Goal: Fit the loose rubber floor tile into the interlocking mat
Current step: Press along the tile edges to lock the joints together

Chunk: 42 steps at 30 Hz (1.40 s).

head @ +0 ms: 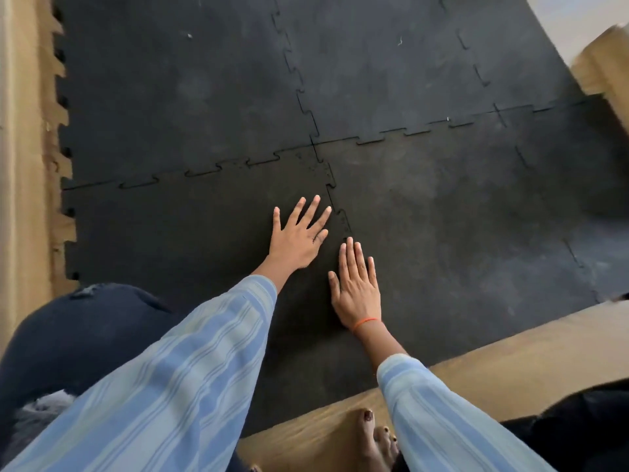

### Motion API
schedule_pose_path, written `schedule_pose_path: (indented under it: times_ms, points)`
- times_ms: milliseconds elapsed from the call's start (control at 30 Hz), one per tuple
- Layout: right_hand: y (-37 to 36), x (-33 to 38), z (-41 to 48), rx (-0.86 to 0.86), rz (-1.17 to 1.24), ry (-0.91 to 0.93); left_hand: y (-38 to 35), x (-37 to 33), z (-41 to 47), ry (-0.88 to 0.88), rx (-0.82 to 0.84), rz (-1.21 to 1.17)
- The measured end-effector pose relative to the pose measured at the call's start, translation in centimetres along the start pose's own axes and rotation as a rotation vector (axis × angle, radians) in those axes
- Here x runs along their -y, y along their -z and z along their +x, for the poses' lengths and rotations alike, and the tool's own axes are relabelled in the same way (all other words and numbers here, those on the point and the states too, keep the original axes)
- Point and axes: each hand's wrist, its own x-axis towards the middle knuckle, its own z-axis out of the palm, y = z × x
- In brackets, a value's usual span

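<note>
A black rubber mat of interlocking tiles covers the floor. The near-left tile lies flat, its toothed edges meeting the neighbours along the far seam and the right seam. My left hand presses flat on this tile near its right edge, fingers spread. My right hand, with an orange thread at the wrist, lies flat over the lower part of the right seam, fingers together. Neither hand holds anything. The seam beneath my right hand is hidden.
Brown wooden floor shows at the near right and along the left, where the mat's toothed edge is exposed. My knee in dark trousers rests at the near left. A bare foot stands on the wood.
</note>
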Motion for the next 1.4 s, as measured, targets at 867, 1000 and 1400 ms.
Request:
schedule_pose_path:
  times_ms: [867,1000,1400]
  points:
    - [9.4,6.7,19.0,0.374,-0.195,0.136,4.5,8.9,3.9,0.253,0.049,-0.051]
    - [8.6,9.3,17.8,0.399,-0.147,0.257,4.4,13.7,0.0,0.536,0.026,-0.106]
    - [7.3,16.1,17.5,0.406,-0.191,0.393,6.7,20.1,-5.2,0.721,0.133,-0.241]
